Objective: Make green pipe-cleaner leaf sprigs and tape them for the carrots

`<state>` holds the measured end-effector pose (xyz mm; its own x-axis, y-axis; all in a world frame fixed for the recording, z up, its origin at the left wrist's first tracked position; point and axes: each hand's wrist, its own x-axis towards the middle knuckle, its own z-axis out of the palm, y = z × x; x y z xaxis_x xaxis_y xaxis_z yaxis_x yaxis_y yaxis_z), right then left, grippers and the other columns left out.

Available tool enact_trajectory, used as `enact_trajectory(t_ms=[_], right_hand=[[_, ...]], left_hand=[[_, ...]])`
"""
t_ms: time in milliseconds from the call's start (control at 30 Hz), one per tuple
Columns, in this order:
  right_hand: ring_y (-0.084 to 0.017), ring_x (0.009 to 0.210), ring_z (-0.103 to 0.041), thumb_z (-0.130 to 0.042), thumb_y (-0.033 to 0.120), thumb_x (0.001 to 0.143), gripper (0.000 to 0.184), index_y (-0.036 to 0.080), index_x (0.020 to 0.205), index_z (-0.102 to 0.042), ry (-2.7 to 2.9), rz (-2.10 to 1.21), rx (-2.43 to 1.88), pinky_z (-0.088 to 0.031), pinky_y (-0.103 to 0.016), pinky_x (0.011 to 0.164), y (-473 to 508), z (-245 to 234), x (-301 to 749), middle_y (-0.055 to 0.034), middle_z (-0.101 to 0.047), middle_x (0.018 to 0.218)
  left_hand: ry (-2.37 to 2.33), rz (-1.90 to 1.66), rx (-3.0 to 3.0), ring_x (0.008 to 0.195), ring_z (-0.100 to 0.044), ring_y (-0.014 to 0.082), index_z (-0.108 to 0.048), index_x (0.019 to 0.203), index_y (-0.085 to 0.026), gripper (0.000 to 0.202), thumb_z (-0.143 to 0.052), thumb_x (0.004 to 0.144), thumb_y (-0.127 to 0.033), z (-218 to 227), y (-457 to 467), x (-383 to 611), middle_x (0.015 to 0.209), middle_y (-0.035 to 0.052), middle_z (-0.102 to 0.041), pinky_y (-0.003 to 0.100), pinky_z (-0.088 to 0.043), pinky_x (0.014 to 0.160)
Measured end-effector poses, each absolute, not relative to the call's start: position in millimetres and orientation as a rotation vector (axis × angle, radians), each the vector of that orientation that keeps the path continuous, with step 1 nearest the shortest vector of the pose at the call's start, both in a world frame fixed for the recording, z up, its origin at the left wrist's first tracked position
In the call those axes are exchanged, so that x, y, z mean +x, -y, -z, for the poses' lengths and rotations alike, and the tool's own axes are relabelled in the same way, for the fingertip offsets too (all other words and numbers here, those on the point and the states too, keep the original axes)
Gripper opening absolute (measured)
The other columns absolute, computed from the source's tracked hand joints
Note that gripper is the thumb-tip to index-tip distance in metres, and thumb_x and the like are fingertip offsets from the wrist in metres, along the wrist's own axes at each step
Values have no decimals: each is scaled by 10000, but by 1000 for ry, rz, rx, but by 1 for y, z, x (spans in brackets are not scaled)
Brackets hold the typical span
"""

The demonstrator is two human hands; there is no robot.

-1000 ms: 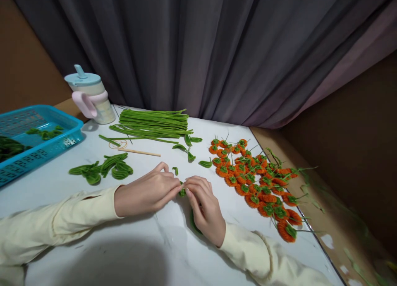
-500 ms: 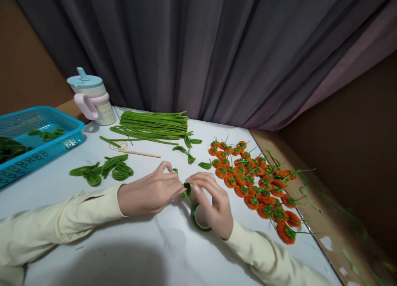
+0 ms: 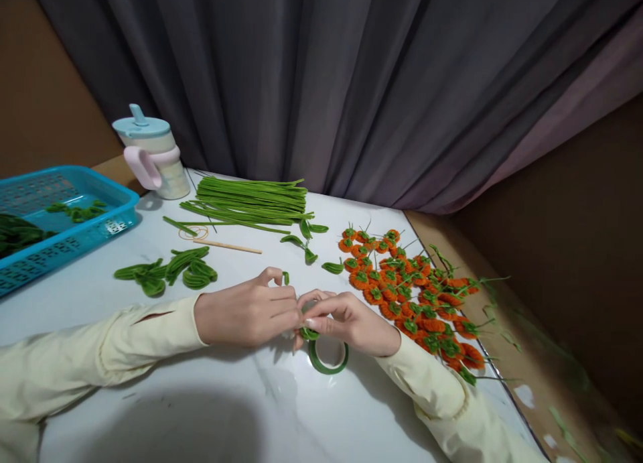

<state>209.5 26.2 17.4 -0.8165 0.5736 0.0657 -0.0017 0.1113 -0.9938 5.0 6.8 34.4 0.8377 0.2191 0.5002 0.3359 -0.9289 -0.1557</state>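
My left hand (image 3: 256, 310) and my right hand (image 3: 346, 321) meet over the table, their fingertips closed on a small green pipe-cleaner leaf (image 3: 308, 333). Most of that leaf is hidden by the fingers. A short green end (image 3: 286, 277) pokes up beside my left index finger. Just below the right fingers lies a roll of green tape (image 3: 329, 368), flat on the tabletop. Finished green leaves (image 3: 199, 275) rest in a group left of my hands, and a few more, such as a single leaf (image 3: 332, 268), lie beyond them.
Orange pipe-cleaner persimmons (image 3: 389, 275) with green tops cover the table's right side. At the back lie a bundle of green pipe cleaners (image 3: 251, 198) and a thin wooden stick (image 3: 228, 246). A blue basket (image 3: 113, 215) and a lidded cup (image 3: 173, 175) stand at left.
My right hand has turned inward, its fingertips now meeting the left ones on the leaf. The tape roll, earlier partly covered by the right hand, shows more fully.
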Motion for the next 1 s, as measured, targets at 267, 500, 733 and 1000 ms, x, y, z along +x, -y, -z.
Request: enact_trajectory(t_ms=[267,500,733,1000], right_hand=[[-175,883,-548,-629,395,840,271,139,800,-711,1978,-1814,-477,-411,-343,867,-27,-19,209,-60,-643,759],[-172,924,-562,-620,214,842,126,159,785,-718,2237,-1470,-520,-367,-365,931,-24,-23,210,-52,-684,756],[-186,988,-580,-559,108,832,154,178,724,-642,2413,-668,-674,-119,-496,1053,-1,-19,203,4,-665,702],[-254,1190,-489,-446,51,869,213,48,977,-629,2344,556,-569,-192,-437,1071,9,5,199,-155,-657,1055]], left_hand=[[383,738,-2781,551,-449,122,-490,650,-149,419,-222,969,-107,-33,-5,7,558,-4,-509,286,-282,680],[397,690,-2823,524,-419,130,-488,633,-150,450,-191,969,-109,-31,-1,8,544,2,-498,308,-281,682],[543,692,-2956,562,-426,133,-499,668,-143,351,-266,926,-102,-21,0,7,579,10,-510,328,-293,727],[1160,870,-3101,555,-418,114,-476,667,-151,330,-278,932,-154,-20,7,15,609,-7,-535,326,-296,736]])
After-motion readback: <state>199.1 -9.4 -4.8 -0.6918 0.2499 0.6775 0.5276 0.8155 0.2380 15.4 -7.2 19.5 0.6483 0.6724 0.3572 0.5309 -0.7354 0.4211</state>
